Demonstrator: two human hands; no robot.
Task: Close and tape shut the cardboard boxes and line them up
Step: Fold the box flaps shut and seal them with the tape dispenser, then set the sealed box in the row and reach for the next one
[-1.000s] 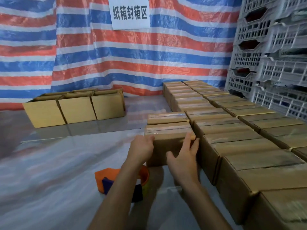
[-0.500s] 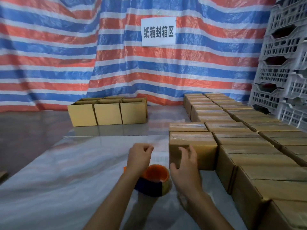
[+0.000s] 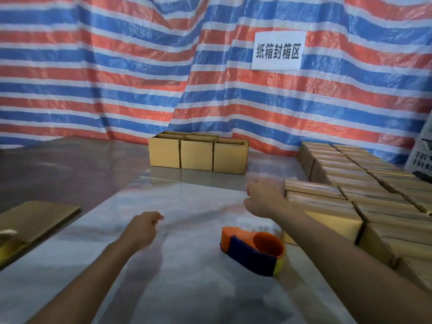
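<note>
One tape dispenser (image 3: 253,250) sits nearest, at 1 o'clock, kept within reach. Your left hand (image 3: 142,230) and right hand (image 3: 264,197) hover loosely curled, gripping nothing. Sealed boxes (image 3: 350,206) sit lined up at 2 o'clock. Three open boxes (image 3: 197,154) wait at 12, probably your next job.

The tape dispenser (image 3: 252,251) lies on the table (image 3: 187,295), near the front and right of centre. To its right, the taped boxes (image 3: 350,204) stand in touching rows that run from the near right corner back toward the tarp (image 3: 117,78), which hangs behind the table. The open boxes (image 3: 197,155) sit side by side at the far middle, well apart from those rows. A sign (image 3: 278,50) hangs on the tarp above them, to the right. Crates (image 3: 420,157) stand at the far right edge, beside the rows. A flat cardboard sheet (image 3: 35,218) lies at the left edge. The left hand (image 3: 142,230) is over the table left of the dispenser. The right hand (image 3: 264,197) is behind the dispenser, just beside the nearest taped boxes.
</note>
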